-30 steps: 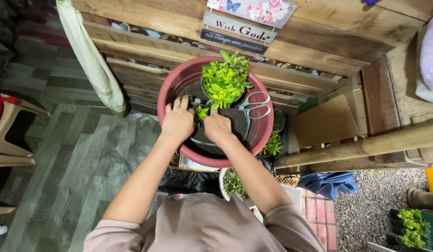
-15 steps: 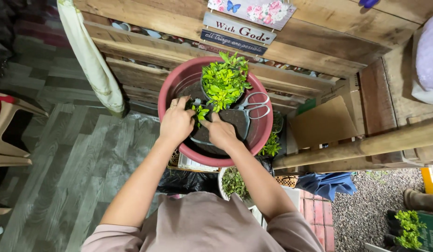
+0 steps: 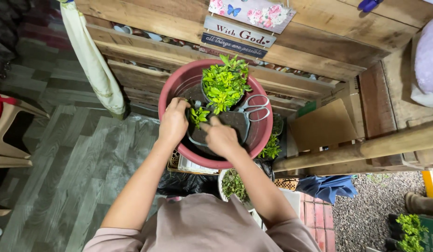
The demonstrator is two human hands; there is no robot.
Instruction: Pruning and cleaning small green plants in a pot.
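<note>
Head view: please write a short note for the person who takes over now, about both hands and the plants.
Left hand: at the rim of the small dark pot, grip unclear.
Right hand: pressing the soil beside the small seedling.
Both are inside the red basin, with a larger leafy plant and scissors.
Done: seedling stands in soil.
Left: firming looks unfinished; scissors lie unused.
</note>
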